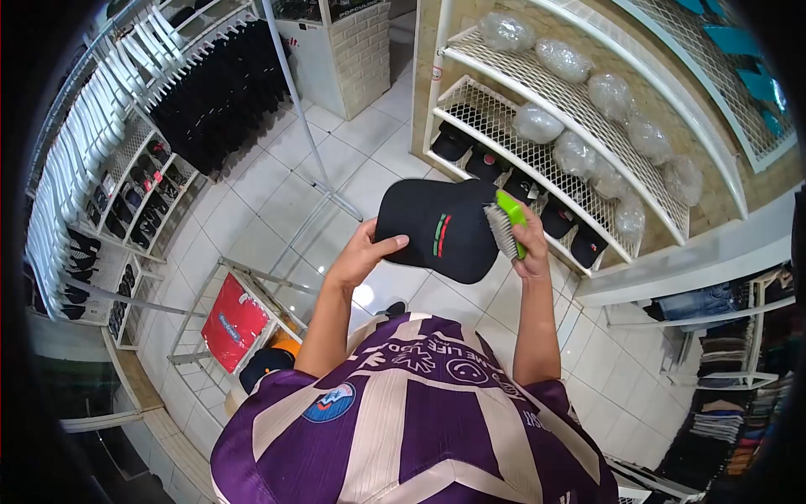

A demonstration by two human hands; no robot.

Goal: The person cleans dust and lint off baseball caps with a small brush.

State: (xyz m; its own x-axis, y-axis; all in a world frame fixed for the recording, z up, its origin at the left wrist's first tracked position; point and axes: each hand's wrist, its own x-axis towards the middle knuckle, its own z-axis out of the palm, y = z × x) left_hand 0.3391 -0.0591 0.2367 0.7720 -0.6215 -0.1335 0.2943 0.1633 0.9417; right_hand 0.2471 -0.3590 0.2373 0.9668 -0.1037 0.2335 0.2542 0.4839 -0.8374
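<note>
A black cap (420, 220) with a small green and red stripe on its front is held up before my chest. My left hand (369, 252) grips its left edge, thumb on top and fingers behind, out of sight. In my right hand (532, 244) is a bright green brush (511, 220) with pale grey bristles. The bristles face the cap's right side, where the brim is, and appear to touch it or lie very close.
Ahead right, a white mesh shelf (504, 109) carries plastic-wrapped bundles (564, 60), with black caps (485, 163) below. At left hang white hangers (101, 126) and black garments (220, 92). A low rack with a red package (235, 322) stands by my left elbow. Folded clothes (720, 420) are at right.
</note>
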